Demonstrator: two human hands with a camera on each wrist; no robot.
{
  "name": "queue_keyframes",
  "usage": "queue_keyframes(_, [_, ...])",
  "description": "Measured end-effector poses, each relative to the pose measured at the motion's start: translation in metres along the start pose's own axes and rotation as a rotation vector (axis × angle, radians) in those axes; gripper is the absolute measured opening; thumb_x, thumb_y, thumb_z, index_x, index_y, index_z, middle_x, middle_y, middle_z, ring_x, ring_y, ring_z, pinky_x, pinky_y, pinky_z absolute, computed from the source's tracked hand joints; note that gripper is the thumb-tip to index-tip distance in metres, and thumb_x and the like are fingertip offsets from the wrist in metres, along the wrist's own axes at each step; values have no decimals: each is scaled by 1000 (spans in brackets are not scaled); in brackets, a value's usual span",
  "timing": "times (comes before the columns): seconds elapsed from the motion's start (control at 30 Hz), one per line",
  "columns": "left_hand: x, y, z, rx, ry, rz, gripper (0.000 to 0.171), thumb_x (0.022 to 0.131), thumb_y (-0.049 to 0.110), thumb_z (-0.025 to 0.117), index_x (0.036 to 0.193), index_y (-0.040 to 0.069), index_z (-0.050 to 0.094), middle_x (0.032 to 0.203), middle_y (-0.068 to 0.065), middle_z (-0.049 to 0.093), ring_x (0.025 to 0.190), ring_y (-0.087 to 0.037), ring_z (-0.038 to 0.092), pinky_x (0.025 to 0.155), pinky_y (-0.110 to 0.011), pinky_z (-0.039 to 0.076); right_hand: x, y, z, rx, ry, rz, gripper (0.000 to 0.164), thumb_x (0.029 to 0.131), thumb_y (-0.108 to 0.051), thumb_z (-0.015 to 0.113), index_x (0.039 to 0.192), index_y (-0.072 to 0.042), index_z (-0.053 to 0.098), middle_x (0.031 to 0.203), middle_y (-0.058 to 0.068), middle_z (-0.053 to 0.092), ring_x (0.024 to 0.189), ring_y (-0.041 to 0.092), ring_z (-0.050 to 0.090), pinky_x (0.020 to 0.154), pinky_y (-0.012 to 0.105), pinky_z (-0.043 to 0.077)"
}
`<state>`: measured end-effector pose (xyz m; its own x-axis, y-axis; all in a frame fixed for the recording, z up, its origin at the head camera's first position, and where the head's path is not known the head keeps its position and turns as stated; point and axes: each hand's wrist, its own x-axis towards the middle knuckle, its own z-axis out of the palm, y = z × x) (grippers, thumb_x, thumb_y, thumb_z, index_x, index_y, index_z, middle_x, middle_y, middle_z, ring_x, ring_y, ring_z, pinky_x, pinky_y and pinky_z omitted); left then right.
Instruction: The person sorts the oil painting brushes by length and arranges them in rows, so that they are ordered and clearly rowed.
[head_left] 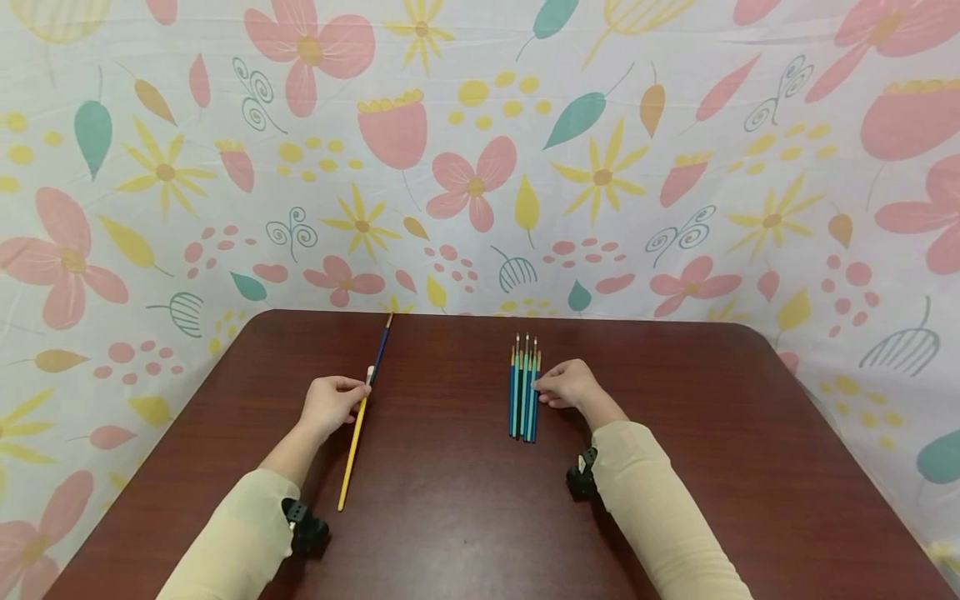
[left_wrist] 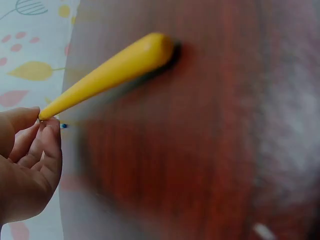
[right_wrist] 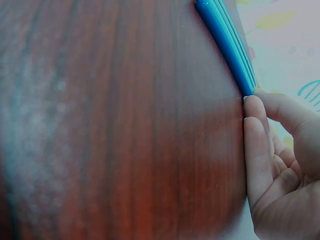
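Note:
My left hand [head_left: 330,404] pinches a yellow-handled paintbrush [head_left: 352,450] near its pale bristle end, between thumb and fingers. In the left wrist view the yellow handle [left_wrist: 110,72] points toward the camera. Just beyond lies a dark blue paintbrush [head_left: 382,346], its lower part hidden behind the hand and the yellow brush. A row of several blue and teal paintbrushes [head_left: 522,396] lies side by side, tips pointing away from me. At the row's right edge, my right hand [head_left: 570,385] pinches the outermost blue paintbrush [right_wrist: 227,47] between thumb and forefinger.
The brown wooden table [head_left: 450,517] has rounded far corners. Behind it hangs a flower-patterned cloth [head_left: 472,250], right at the far edge. Bare tabletop separates the row from the brushes on the left. Small black devices [head_left: 306,527] are strapped to both wrists.

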<state>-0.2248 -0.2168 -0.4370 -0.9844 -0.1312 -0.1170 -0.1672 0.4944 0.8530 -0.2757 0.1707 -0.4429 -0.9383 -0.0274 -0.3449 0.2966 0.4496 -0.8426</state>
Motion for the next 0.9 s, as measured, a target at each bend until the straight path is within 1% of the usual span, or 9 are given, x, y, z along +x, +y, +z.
queue_keyframes(0.17, [-3, -3, 2, 15, 2, -22, 27, 89, 20, 65, 106, -1, 69, 92, -14, 69, 68, -11, 62, 58, -27, 56, 0, 1, 0, 9, 0, 1, 27, 85, -14, 70, 102, 7, 68, 72, 5, 69, 60, 9, 65, 59, 27, 57])
queue_keyframes(0.4, [-5, -5, 3, 12, 24, -11, 26, 86, 17, 68, 104, -2, 70, 89, -14, 72, 66, -10, 63, 58, -27, 56, 1, 0, 0, 11, 6, 8, 27, 85, -15, 71, 101, 6, 68, 71, 5, 69, 60, 9, 65, 59, 27, 57])
queue_keyframes(0.53, [-5, -5, 2, 17, 30, -24, 26, 85, 18, 70, 104, 0, 69, 91, -13, 73, 68, -10, 64, 59, -27, 56, 0, 0, 1, 16, 3, 7, 27, 84, -14, 71, 101, 6, 68, 71, 5, 69, 60, 9, 65, 58, 27, 57])
queue_keyframes(0.73, [-6, -4, 3, 21, 23, -42, 28, 84, 18, 71, 106, 0, 68, 94, -15, 72, 68, -12, 65, 60, -29, 57, 1, 1, 1, 21, 0, 9, 27, 85, -14, 71, 102, 6, 68, 73, 5, 68, 60, 9, 65, 59, 27, 57])
queue_keyframes(0.9, [-4, -4, 4, 34, 49, -43, 27, 83, 17, 73, 103, -1, 68, 94, -16, 72, 66, -12, 65, 58, -29, 57, 2, 1, 0, 20, -6, -1, 28, 85, -14, 70, 104, 8, 67, 73, 5, 68, 60, 9, 65, 59, 27, 57])
